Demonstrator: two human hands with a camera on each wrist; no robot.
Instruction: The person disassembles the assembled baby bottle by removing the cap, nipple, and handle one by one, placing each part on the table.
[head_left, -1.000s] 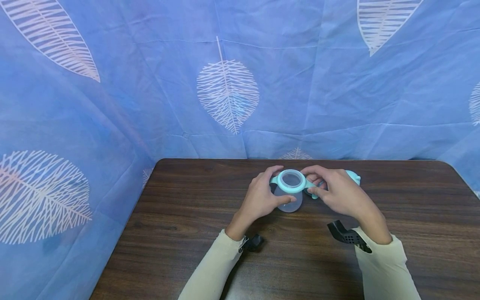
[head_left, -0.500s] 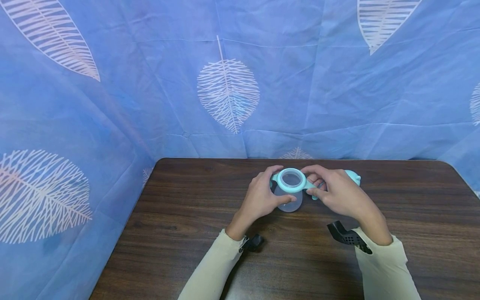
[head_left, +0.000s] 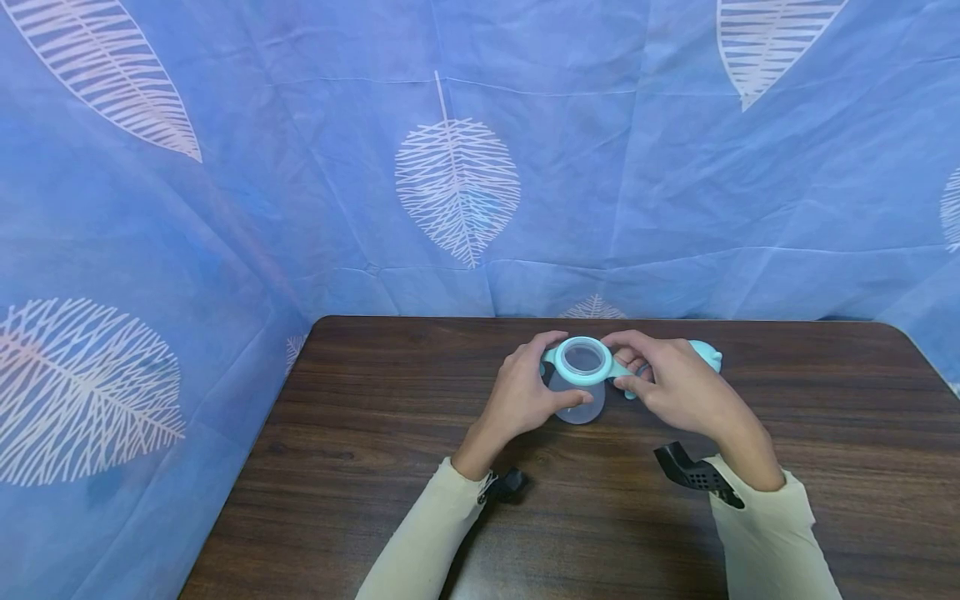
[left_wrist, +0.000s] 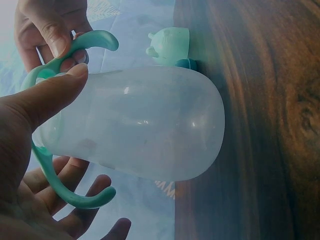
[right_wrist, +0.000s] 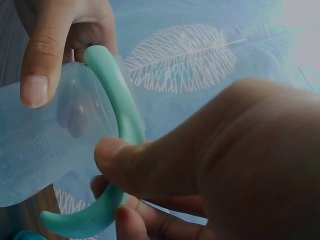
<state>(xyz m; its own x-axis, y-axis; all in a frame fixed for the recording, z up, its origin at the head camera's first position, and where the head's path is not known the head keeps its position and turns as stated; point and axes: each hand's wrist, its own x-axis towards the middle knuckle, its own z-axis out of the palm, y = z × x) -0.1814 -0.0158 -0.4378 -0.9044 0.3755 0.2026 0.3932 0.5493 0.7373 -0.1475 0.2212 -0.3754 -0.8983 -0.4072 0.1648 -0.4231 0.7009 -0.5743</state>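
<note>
A translucent baby bottle (left_wrist: pixel 150 120) stands upright on the table in the head view, with no teat visible on its open top. Round its neck sits a turquoise two-handled ring (head_left: pixel 583 381). My left hand (head_left: pixel 520 392) holds the bottle's upper part, thumb in front and fingers behind, beside one curved handle (left_wrist: pixel 75 197). On the other side, my right hand (head_left: pixel 675 383) pinches the second handle (right_wrist: pixel 102 215) between thumb and fingers. Behind the right hand, partly hidden, is a pale turquoise animal-shaped cap (left_wrist: pixel 170 47) with a darker teal ring (left_wrist: pixel 187 64) at its base.
The dark wood-grain table (head_left: pixel 360 417) ends at a back edge just behind the bottle. Beyond it hangs a blue cloth (head_left: pixel 555 167) with white leaf prints. Black wrist cameras (head_left: pixel 508 486) sit at both cuffs.
</note>
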